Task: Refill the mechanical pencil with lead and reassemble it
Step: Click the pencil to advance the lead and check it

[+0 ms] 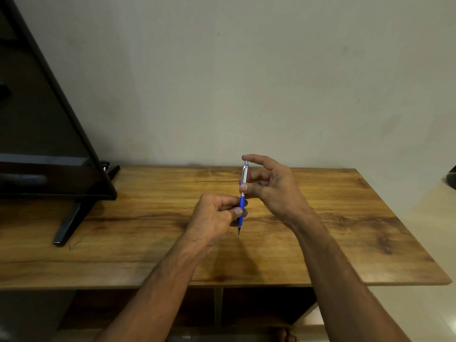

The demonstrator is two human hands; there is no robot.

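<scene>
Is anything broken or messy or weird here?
Nothing stands out. The blue and silver pencil is held upright above the wooden table, in one piece as far as I can see. The left hand grips its blue part and the right hand holds its silver top.

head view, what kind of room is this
Probably a living room at home: a flat-screen TV on its stand sits on a low wooden TV unit with open shelves, against a plain wall.

Soft, dim indoor light is falling from above, casting faint shadows on the worktop [320,230]; edges are bending with wide-angle distortion, details slightly soft.
</scene>
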